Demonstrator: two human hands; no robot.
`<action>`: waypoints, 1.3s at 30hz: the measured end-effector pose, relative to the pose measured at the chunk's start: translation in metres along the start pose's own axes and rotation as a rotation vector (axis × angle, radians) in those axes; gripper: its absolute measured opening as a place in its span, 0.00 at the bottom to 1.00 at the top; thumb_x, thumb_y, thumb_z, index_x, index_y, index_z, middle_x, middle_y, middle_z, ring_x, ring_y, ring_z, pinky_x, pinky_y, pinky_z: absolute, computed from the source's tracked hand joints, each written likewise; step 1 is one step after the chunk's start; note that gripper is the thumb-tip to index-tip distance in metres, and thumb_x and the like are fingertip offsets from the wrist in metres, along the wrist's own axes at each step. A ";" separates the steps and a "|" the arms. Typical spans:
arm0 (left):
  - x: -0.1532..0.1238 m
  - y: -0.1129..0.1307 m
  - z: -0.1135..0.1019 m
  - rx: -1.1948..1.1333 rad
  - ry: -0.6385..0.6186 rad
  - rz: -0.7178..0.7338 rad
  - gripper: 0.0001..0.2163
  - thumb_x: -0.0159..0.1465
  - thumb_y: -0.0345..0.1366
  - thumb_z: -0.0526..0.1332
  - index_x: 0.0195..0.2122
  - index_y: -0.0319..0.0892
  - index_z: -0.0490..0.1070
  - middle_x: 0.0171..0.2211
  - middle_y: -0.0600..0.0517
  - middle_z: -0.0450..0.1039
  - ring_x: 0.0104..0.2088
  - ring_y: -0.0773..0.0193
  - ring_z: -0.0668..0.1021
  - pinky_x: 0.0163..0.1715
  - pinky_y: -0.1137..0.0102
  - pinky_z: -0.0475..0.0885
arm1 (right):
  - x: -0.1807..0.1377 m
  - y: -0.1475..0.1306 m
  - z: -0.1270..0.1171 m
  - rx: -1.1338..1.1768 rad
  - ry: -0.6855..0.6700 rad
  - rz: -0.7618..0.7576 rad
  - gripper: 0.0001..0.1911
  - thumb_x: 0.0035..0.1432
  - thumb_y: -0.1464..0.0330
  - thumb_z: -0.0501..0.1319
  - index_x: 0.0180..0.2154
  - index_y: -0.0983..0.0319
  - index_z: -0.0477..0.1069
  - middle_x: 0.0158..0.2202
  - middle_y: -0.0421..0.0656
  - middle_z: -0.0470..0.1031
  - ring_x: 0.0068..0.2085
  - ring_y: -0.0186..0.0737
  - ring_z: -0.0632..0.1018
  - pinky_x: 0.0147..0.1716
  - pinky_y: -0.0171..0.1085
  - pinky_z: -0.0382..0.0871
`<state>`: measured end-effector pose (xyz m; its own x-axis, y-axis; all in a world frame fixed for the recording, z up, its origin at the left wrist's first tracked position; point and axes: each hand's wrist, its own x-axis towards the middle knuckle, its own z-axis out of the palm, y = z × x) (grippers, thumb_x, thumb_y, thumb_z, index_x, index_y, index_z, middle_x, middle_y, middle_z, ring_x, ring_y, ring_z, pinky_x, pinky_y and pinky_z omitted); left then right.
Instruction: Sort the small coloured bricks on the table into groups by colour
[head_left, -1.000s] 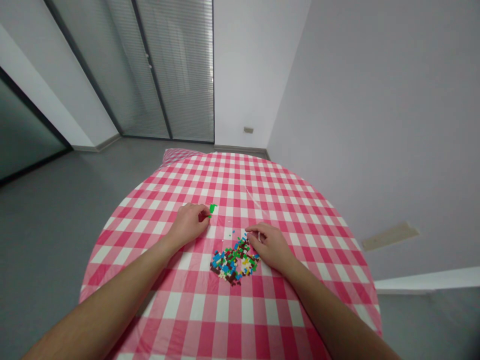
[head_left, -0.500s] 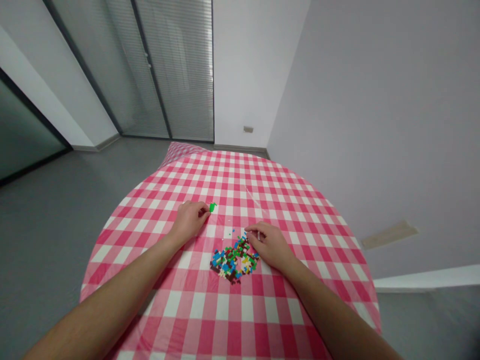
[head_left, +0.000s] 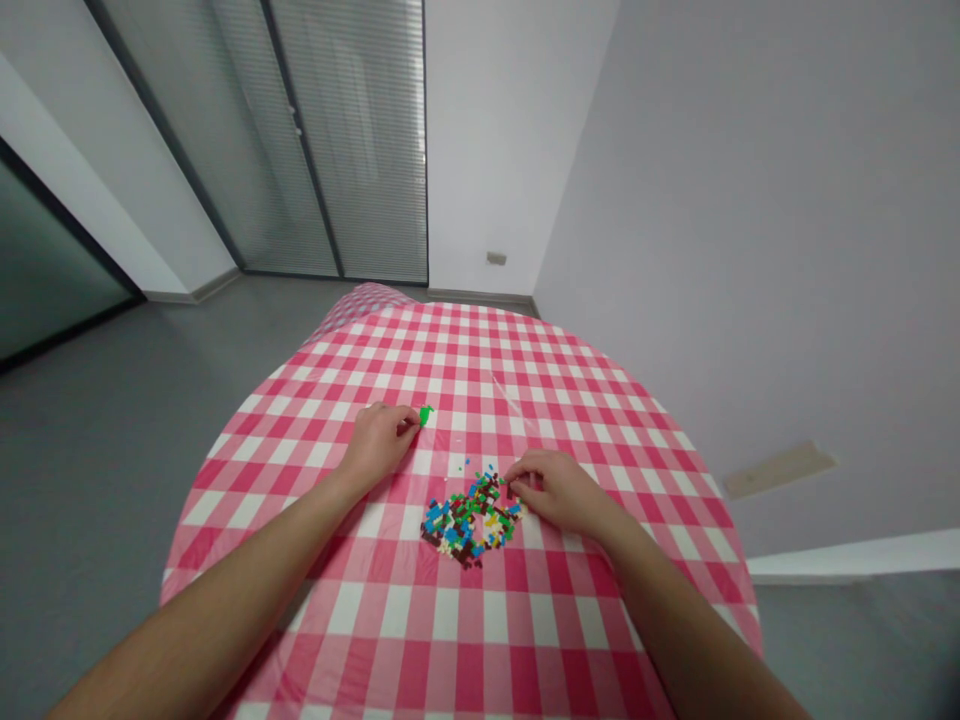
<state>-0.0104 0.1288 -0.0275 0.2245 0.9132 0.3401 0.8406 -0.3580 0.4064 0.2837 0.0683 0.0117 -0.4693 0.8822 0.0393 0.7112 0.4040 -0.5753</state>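
A heap of tiny coloured building bricks point(head_left: 469, 519) lies on a round table with a red and white checked cloth point(head_left: 465, 620). My left hand point(head_left: 380, 441) rests on the cloth to the upper left of the heap, fingers pinched on a small green brick piece point(head_left: 425, 413). My right hand point(head_left: 556, 489) sits at the heap's right edge with its fingers curled and pinched together at the bricks; what they hold is too small to make out.
A few stray bricks point(head_left: 466, 464) lie just beyond the heap. Grey floor surrounds the table, with glass doors and blinds point(head_left: 345, 140) at the back and a pale wall on the right.
My right hand has shifted a little to the right and its fingers have closed into a pinch at the heap's edge. My left hand holds the green piece in the same place.
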 end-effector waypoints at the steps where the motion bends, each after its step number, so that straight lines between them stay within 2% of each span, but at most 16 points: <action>1: -0.001 0.002 -0.001 -0.004 -0.002 0.013 0.06 0.62 0.34 0.59 0.33 0.46 0.77 0.32 0.50 0.80 0.35 0.54 0.76 0.36 0.60 0.66 | -0.002 -0.001 -0.003 0.001 -0.040 -0.015 0.13 0.53 0.75 0.59 0.34 0.58 0.80 0.33 0.43 0.81 0.33 0.40 0.78 0.32 0.37 0.69; 7: -0.009 0.019 -0.006 -0.162 -0.049 0.115 0.06 0.64 0.35 0.59 0.34 0.46 0.76 0.34 0.49 0.80 0.37 0.56 0.76 0.41 0.58 0.68 | -0.009 -0.006 -0.009 -0.054 -0.183 -0.049 0.19 0.49 0.79 0.56 0.34 0.56 0.81 0.33 0.41 0.82 0.32 0.40 0.79 0.31 0.36 0.68; 14: -0.016 0.033 -0.007 -0.229 -0.144 0.205 0.06 0.62 0.33 0.59 0.35 0.45 0.77 0.34 0.50 0.79 0.38 0.58 0.76 0.44 0.58 0.68 | -0.007 -0.005 -0.004 -0.141 -0.240 -0.012 0.14 0.50 0.77 0.59 0.34 0.59 0.80 0.32 0.43 0.81 0.30 0.37 0.76 0.29 0.34 0.63; 19: -0.020 0.040 -0.005 -0.258 -0.169 0.280 0.04 0.64 0.31 0.60 0.36 0.44 0.76 0.33 0.51 0.78 0.38 0.58 0.75 0.43 0.58 0.69 | -0.006 -0.008 -0.003 -0.149 -0.223 -0.019 0.13 0.47 0.78 0.58 0.32 0.61 0.79 0.28 0.42 0.78 0.28 0.35 0.72 0.27 0.33 0.59; 26: -0.020 0.043 -0.005 -0.271 -0.198 0.338 0.05 0.63 0.29 0.61 0.34 0.43 0.75 0.32 0.52 0.78 0.37 0.59 0.76 0.43 0.58 0.69 | -0.005 -0.007 -0.002 -0.100 -0.200 -0.009 0.15 0.49 0.77 0.59 0.36 0.60 0.81 0.31 0.43 0.79 0.30 0.35 0.74 0.28 0.33 0.61; 32: -0.021 0.046 -0.006 -0.296 -0.273 0.441 0.07 0.65 0.29 0.60 0.40 0.45 0.77 0.34 0.52 0.79 0.36 0.61 0.76 0.43 0.60 0.68 | -0.005 -0.007 -0.003 -0.099 -0.205 -0.011 0.13 0.49 0.77 0.59 0.34 0.61 0.80 0.31 0.43 0.80 0.30 0.36 0.74 0.29 0.33 0.62; 39: -0.028 0.061 -0.004 -0.272 -0.359 0.525 0.10 0.67 0.31 0.59 0.45 0.48 0.78 0.40 0.49 0.76 0.42 0.58 0.75 0.44 0.61 0.67 | -0.009 -0.007 -0.011 -0.104 -0.238 0.000 0.14 0.47 0.78 0.59 0.32 0.61 0.79 0.29 0.42 0.79 0.29 0.36 0.74 0.28 0.34 0.60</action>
<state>0.0322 0.0809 -0.0087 0.7563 0.5970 0.2677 0.4330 -0.7634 0.4792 0.2884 0.0606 0.0245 -0.5705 0.8053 -0.1615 0.7556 0.4374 -0.4876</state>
